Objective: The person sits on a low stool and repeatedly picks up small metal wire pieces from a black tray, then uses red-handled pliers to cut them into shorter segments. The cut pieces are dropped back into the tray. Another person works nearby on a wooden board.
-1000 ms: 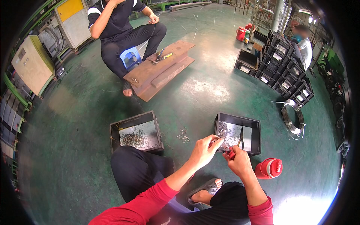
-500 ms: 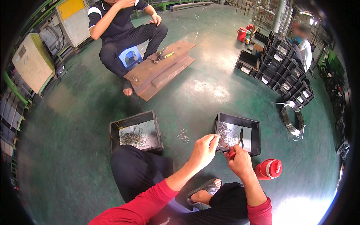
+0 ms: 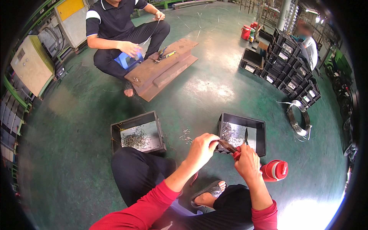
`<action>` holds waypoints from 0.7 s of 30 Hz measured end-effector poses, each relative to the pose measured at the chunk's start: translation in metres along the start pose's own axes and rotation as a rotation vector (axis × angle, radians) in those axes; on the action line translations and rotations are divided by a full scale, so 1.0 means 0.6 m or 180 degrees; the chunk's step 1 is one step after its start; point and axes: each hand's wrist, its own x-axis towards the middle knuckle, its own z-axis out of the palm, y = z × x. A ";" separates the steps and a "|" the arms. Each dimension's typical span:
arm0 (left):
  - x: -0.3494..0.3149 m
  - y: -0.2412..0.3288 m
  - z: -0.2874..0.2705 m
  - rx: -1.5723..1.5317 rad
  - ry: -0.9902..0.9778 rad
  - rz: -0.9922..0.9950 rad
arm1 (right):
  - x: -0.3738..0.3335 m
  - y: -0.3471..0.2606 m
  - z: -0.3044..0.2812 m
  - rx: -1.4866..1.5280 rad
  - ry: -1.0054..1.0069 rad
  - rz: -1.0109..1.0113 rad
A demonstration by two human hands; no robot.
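Red-handled pliers (image 3: 228,146) are gripped in my right hand (image 3: 247,164), their metal jaws pointing left. At the jaw tips, my left hand (image 3: 201,149) is closed in a pinch; what lies between its fingers is too small to make out. Just beyond my hands stands a black crate (image 3: 262,138) holding small bent wire pieces (image 3: 227,132) and a dark pointed tool (image 3: 246,135). A second black crate (image 3: 160,135) on the left holds a heap of similar wire pieces (image 3: 134,139). Between the crates, a few more wire pieces (image 3: 186,136) lie on the floor.
A red jug (image 3: 274,171) stands right of my right hand. Ahead, a co-worker (image 3: 115,34) sits behind a rusty steel beam (image 3: 163,69) with tools on it. Stacked black crates (image 3: 285,65) and a wire coil (image 3: 299,120) are at the right.
My left hand has shifted left and slightly up, and the pliers now lie flatter, with more of their jaws showing. The co-worker's raised hand has come down beside the beam.
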 end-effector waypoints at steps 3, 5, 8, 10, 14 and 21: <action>0.002 -0.003 -0.003 0.0020 -0.0018 -0.0088 | -0.002 -0.002 0.000 -0.0267 0.0162 -0.0160; 0.007 -0.008 -0.007 -0.0105 0.0078 -0.0151 | -0.002 -0.003 -0.002 -0.0107 0.0189 -0.0175; 0.017 -0.014 -0.016 -0.1243 0.0273 -0.0894 | 0.001 -0.004 -0.013 0.0965 -0.0399 0.0259; 0.025 -0.019 -0.024 -0.1979 0.0422 -0.1139 | 0.007 -0.005 -0.023 0.1745 -0.0907 0.0574; 0.028 -0.017 -0.025 -0.2888 0.0771 -0.1185 | 0.021 -0.015 -0.029 0.2772 -0.1557 0.0754; 0.025 -0.010 -0.018 -0.3255 0.1232 -0.1109 | 0.021 -0.036 -0.014 0.3177 -0.1913 0.0537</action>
